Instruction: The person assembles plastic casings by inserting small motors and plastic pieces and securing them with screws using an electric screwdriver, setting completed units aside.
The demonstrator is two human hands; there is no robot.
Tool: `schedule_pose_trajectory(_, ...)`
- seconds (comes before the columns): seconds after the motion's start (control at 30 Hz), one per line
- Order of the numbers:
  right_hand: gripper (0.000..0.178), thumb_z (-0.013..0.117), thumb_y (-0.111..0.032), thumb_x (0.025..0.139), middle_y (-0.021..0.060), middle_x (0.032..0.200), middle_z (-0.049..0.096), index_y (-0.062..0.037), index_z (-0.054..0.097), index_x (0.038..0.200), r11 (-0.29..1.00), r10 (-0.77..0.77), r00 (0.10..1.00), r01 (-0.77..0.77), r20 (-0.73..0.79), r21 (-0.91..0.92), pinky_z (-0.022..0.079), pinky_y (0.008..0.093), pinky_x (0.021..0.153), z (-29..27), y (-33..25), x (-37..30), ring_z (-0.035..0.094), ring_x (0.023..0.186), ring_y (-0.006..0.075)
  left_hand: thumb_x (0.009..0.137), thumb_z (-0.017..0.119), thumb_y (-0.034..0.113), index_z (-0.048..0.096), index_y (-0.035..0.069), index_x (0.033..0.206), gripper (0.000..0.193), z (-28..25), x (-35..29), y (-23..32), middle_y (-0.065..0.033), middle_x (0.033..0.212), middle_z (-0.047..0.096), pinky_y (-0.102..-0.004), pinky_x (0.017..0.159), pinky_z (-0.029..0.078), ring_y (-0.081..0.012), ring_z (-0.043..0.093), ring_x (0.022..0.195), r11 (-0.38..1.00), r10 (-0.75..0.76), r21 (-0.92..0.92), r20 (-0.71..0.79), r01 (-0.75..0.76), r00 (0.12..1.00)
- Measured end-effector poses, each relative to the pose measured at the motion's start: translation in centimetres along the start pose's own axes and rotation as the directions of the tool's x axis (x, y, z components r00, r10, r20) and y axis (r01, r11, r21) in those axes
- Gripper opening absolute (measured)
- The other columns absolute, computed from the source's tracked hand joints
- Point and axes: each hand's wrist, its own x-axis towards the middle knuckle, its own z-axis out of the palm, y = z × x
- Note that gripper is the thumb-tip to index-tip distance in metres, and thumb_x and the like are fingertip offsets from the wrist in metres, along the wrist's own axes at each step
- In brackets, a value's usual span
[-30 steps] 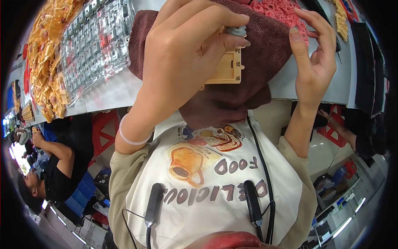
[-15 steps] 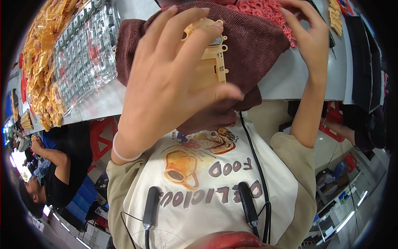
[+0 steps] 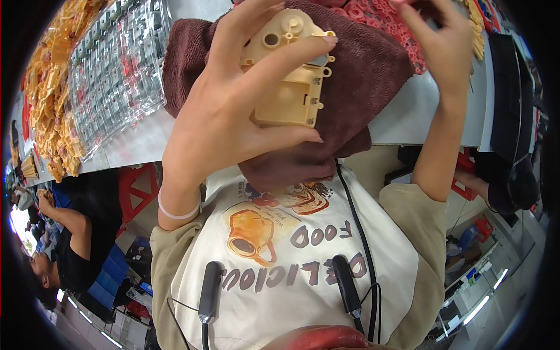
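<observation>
A cream-yellow plastic housing (image 3: 284, 96) with round bosses and small side lugs lies on a folded dark-brown cloth (image 3: 373, 64). My left hand (image 3: 219, 114) is closed around it, thumb along its near edge and forefinger reaching over its upper right corner. The other fingers pass behind its far left side, partly hidden. At the upper right, my right hand (image 3: 446, 55) bends in over a pile of red plastic rings (image 3: 382, 26). Its thumb and fingers come together at the picture's top edge, where the tips are partly cut off, so what they pinch cannot be made out.
To the left are a clear tray (image 3: 116, 76) of grey metal-like parts and a heap of yellow plastic parts (image 3: 52, 99). More yellow parts lie far right, near a black box (image 3: 506, 93). A seated person (image 3: 76, 233) works at the left.
My left hand has settled round the housing, its thumb now against the near edge; more of the housing shows. My right hand has shifted slightly right, its fingers drawn closer together.
</observation>
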Motion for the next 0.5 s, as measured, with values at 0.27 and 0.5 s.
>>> schedule_pose_trajectory(0.27,0.02,0.068,0.011,0.075,0.0119,0.089,0.066,0.0024,0.066,0.093,0.849,-0.451,0.888,0.397,0.087,0.348,0.048,0.0223,0.067,3.1,-3.6,-2.4,0.062,0.074,0.0163,0.058,0.083,0.015,0.064,0.009,0.111,0.057,0.1,-1.4,-0.5,-0.0097,0.121,0.057,-0.0375,0.089,0.048,-0.0278,0.057,0.107,0.996,-0.069,0.05,-0.035,0.07,0.997)
schedule_pose_trajectory(0.5,0.026,0.071,0.015,0.066,0.0145,0.088,0.067,0.0035,0.07,0.089,0.762,-0.647,0.755,0.644,0.105,0.063,0.051,0.0238,0.064,2.5,-4.9,-3.4,0.064,0.073,0.0193,0.059,0.083,0.015,0.064,0.009,0.11,0.055,0.2,-1.4,-1.2,-0.0095,0.119,0.058,-0.0373,0.088,0.047,-0.0276,0.057,0.106,0.993,-0.099,0.065,-0.042,0.102,0.994)
